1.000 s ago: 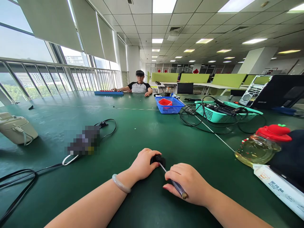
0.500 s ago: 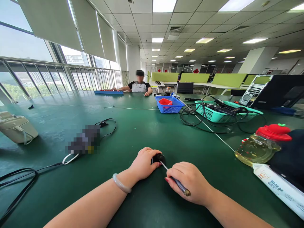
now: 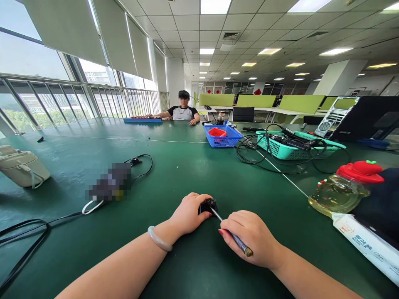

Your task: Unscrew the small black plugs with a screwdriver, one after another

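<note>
Near the middle of the green table, my left hand grips a small black object between thumb and fingers. Its kind is hard to make out, since the fingers cover part of it. My right hand is closed round the handle of a screwdriver, which has a thin metal shaft. The shaft points up and left, and its tip meets the black object's near side; exactly where it touches is too small to tell.
A blurred dark item with cords lies left, beyond it a beige case. Ahead are a blue basket and a teal basket with black cables. A red-lidded bottle and white packet lie right. A person sits opposite.
My right hand and the screwdriver have shifted slightly to the right, with the tip still at the black object. My left hand is almost unmoved.
</note>
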{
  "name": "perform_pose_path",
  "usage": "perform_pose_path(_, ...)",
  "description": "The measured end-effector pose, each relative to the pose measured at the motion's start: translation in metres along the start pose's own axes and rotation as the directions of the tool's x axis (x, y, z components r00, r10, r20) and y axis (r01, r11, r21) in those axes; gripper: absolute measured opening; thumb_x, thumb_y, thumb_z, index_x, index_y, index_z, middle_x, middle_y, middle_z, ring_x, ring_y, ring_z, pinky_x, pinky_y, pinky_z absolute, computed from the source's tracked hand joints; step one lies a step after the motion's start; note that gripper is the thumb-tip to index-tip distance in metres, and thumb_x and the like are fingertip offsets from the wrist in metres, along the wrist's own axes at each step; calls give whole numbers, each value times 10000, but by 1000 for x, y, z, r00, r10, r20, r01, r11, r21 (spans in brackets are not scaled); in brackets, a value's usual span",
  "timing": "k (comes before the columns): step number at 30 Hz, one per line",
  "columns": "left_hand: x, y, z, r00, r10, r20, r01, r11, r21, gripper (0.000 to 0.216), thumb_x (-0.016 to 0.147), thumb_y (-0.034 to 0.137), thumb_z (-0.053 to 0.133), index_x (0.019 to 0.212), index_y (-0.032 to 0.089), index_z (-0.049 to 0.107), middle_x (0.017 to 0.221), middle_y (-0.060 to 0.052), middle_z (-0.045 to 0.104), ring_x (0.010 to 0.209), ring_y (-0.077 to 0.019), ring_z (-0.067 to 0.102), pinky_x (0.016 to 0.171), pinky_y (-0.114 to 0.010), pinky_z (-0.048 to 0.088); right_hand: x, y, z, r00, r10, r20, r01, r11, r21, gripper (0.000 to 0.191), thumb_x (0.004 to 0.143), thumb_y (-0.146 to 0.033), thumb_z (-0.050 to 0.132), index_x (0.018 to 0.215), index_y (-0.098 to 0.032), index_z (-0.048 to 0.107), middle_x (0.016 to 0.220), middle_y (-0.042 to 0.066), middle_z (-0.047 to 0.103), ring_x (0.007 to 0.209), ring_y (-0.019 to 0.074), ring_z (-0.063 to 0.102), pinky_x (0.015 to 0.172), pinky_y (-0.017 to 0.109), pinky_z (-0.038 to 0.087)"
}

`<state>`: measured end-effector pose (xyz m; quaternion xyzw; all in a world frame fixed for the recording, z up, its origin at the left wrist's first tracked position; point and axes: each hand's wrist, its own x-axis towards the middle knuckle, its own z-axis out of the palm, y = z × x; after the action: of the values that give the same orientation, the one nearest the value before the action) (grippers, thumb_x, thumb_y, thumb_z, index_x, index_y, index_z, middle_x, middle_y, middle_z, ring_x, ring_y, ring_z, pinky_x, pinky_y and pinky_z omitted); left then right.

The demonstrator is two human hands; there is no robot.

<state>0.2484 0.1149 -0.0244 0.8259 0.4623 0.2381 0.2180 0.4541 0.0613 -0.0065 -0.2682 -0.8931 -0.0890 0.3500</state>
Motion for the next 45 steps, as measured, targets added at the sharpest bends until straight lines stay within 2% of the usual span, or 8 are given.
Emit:
perform_pose_path(6, 0, -1, 1, 1000, 16, 0, -16, 1000, 7, 416, 809, 242, 683, 1220, 261, 627, 1200, -34, 692, 1144, -245, 572, 1035, -410, 446, 0, 0, -2, 999, 10, -34, -11, 1000, -14, 209, 940, -157, 476, 760, -198, 573, 595, -21, 548, 513, 111, 436, 535, 265, 306)
perform_pose_path(18, 0, -3, 2, 1000, -1, 10, 1, 999, 39, 427, 821, 267, 692, 1243, 247, 632, 1163, -56, 701, 1138, -252, 570, 1018, -412, 456, -3, 7, 4, 991, 113, -70, -119, 990, -82, 197, 934, -161, 496, 765, -191, 593, 591, -18, 555, 507, 112, 469, 542, 256, 327)
perform_pose_path(24, -1, -1, 0, 1000, 16, 26, -17, 1000, 17, 487, 831, 250, 682, 1308, 293, 594, 1201, -29, 692, 1156, -240, 560, 1039, -402, 443, -5, 12, 6, 965, 248, -80, -255, 963, -89, 210, 948, -210, 502, 764, -197, 603, 601, -15, 570, 500, 114, 500, 528, 251, 361)
perform_pose_path(28, -1, -1, 1, 999, 36, 16, -36, 999, 33, 450, 816, 256, 698, 1260, 248, 625, 1162, -47, 705, 1141, -253, 564, 1030, -414, 448, -3, 12, 6, 941, 323, -99, -323, 946, 22, 108, 935, -213, 534, 914, -205, 640, 770, 24, 674, 635, 142, 624, 601, 246, 472)
perform_pose_path(32, -1, -2, 2, 998, 64, 14, -65, 997, 50, 439, 790, 258, 723, 1220, 229, 640, 1146, -49, 710, 1146, -267, 558, 1030, -431, 445, -1, 9, 4, 953, 283, -105, -268, 954, 135, 210, 928, -175, 533, 1108, -230, 627, 939, 44, 709, 785, 161, 679, 706, 263, 546)
perform_pose_path(34, -1, -3, 2, 998, 59, 20, -60, 997, 49, 435, 782, 245, 730, 1208, 232, 642, 1143, -46, 710, 1147, -267, 556, 1024, -429, 450, -1, 8, 2, 958, 261, -118, -238, 955, 178, 200, 931, -171, 533, 1096, -240, 623, 909, 32, 713, 769, 157, 677, 695, 259, 547)
perform_pose_path(39, 0, -3, 3, 999, 46, 29, -48, 998, 46, 412, 786, 253, 740, 1187, 250, 645, 1151, -33, 709, 1149, -257, 557, 1029, -423, 448, -2, 7, -4, 942, 288, -171, -241, 937, 253, 114, 935, -188, 521, 913, -242, 619, 695, -16, 664, 568, 126, 598, 552, 232, 485)
perform_pose_path(45, 0, -4, 3, 997, 56, 48, -59, 997, 52, 428, 778, 310, 763, 1186, 255, 646, 1128, -31, 714, 1138, -258, 552, 1020, -422, 444, 1, 5, -6, 948, 292, -123, -245, 922, 300, 146, 935, -202, 508, 841, -231, 615, 639, -29, 633, 534, 114, 573, 530, 218, 450)
